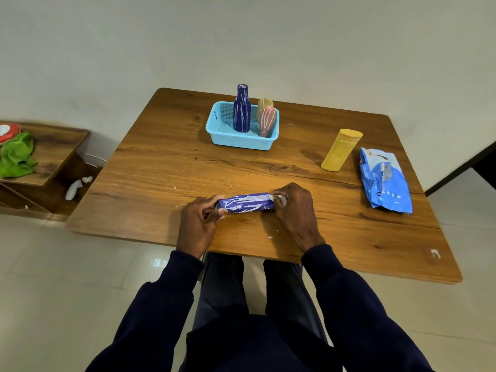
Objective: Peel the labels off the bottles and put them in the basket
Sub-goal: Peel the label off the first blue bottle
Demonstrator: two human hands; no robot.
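A dark blue bottle (245,202) streaked with white lies sideways on the wooden table (166,162) near its front edge. My left hand (197,224) grips its left end. My right hand (294,208) pinches a pale scrap at its right end. At the back stands a light blue basket (241,140) holding an upright blue bottle (242,108), a pink bottle (267,120) and a yellowish bottle (264,103) behind it. A yellow bottle (341,150) stands cap down to the right of the basket.
A crumpled blue plastic bag (383,181) lies near the table's right edge. Small white scraps dot the tabletop. A low wooden shelf (51,157) on the left carries a green cloth (17,155). White scraps (76,186) lie on the shelf's lower board.
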